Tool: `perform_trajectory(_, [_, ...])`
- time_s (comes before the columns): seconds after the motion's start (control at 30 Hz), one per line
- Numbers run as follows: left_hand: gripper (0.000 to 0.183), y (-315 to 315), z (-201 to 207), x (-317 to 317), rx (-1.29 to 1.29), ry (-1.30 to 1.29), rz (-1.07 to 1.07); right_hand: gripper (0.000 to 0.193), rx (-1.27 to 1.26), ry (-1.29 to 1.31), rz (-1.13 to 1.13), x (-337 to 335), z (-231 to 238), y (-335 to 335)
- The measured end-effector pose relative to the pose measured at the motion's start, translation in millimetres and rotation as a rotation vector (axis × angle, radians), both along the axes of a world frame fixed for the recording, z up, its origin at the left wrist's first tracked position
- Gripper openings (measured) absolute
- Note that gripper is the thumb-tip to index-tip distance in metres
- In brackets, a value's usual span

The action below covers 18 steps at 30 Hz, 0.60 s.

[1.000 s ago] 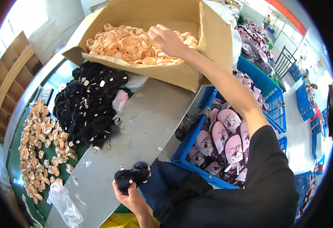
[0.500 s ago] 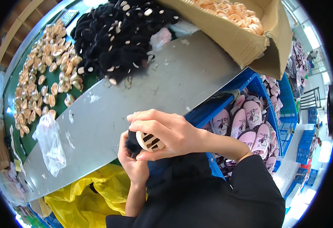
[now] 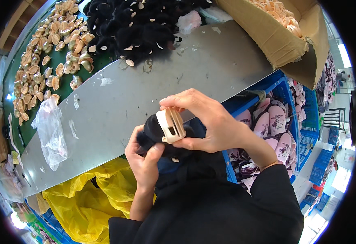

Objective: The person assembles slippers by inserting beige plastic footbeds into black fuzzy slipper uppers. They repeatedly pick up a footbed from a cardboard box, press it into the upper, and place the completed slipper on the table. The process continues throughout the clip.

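Observation:
Both hands meet over the near edge of the metal table. Between thumb and fingers, my right hand [image 3: 216, 122] grips a cream plastic piece [image 3: 173, 125], rounded, with a slotted side and a dark rectangular opening. My left hand [image 3: 145, 164] is closed round a fuzzy black piece [image 3: 152, 129] pressed against the cream piece's left side. Whether the two parts are joined cannot be seen. Below them, more black fluff hangs with a small pale bit [image 3: 174, 160] on it, against my dark clothing.
Black fuzzy pieces [image 3: 129, 32] heap on the metal tabletop [image 3: 117, 110]. Gold-and-peach shells [image 3: 35, 77] spread over a green surface at left, near a clear bag [image 3: 50, 130]. A cardboard box [image 3: 251, 34] holds peach rings. Blue crates [image 3: 281, 83] contain pink slippers [image 3: 276, 118]. A yellow bag [image 3: 90, 203] lies nearest.
The cream piece has been turned, so its slotted side now faces right. My right hand has opened wider round it and shifted right and up. The view has moved slightly.

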State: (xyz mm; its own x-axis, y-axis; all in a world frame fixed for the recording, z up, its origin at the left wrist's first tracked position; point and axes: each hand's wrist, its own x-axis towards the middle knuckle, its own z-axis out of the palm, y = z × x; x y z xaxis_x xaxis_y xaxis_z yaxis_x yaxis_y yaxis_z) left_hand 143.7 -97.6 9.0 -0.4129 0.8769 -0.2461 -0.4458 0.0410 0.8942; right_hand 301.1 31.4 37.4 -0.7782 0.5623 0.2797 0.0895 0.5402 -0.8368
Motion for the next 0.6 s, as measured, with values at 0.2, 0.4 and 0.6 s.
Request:
perform_trajectory(0.2, [0.036,-2,-3,-4,-0.017,-0.083,-0.052,0.061,0.179,0.014,0.211,2,13,12])
perform_trajectory(0.4, [0.036,-3,6,-6,0.010,0.026,-0.078,0.059,0.237,0.006,0.266,-5,15,15])
perform_trajectory(0.6, [0.033,-8,0,-10,0.030,0.094,-0.115,0.057,0.243,0.012,0.276,-6,8,16])
